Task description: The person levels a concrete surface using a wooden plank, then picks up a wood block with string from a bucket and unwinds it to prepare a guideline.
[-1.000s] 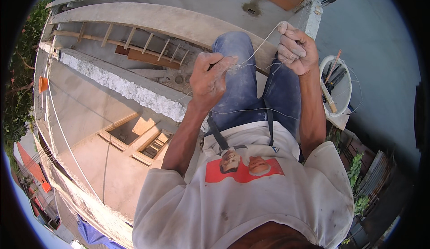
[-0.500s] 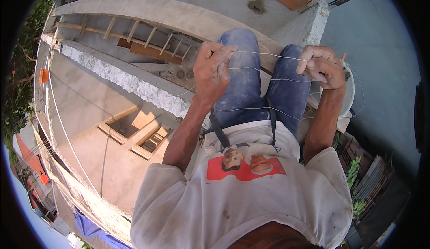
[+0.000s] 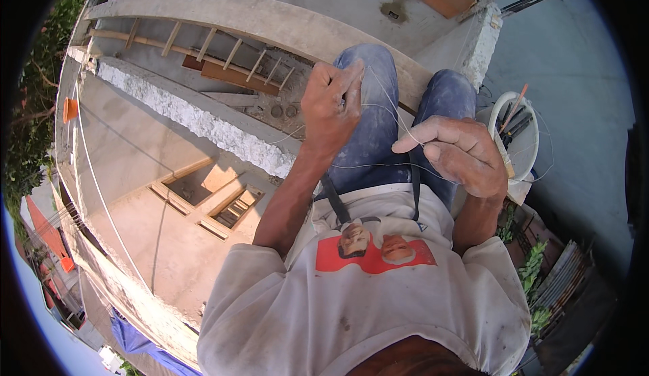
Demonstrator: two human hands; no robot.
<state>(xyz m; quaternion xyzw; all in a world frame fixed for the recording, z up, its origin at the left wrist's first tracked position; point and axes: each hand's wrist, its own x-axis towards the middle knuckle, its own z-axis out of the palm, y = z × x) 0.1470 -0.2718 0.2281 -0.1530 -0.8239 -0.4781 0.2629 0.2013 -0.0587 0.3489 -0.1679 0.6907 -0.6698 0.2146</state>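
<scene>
Above my left knee, my left hand [image 3: 331, 109] is closed, its thumb and forefinger pinching a thin pale string [image 3: 385, 92]. The string slants down from those fingertips to my right hand [image 3: 466, 154], which is lower and in front of my right thigh. My right hand is closed too, with the string caught between its index finger and thumb. Other loose lengths of the string hang between the hands and cross my lap in slack curves. Both hands are dusty, and they are held apart in the air.
To my right stands a white bucket [image 3: 536, 136] with tools in it. A rough-edged wall top [image 3: 182, 112] runs along my left, with a wooden ladder [image 3: 230, 53] beyond it. Lower left is a wooden window frame [image 3: 203, 207]. A long plank [image 3: 270, 16] passes behind my knees.
My right hand has moved left and downward, closer to my left hand. The string between them has turned from nearly level to slanting. The bucket's tools have come into view.
</scene>
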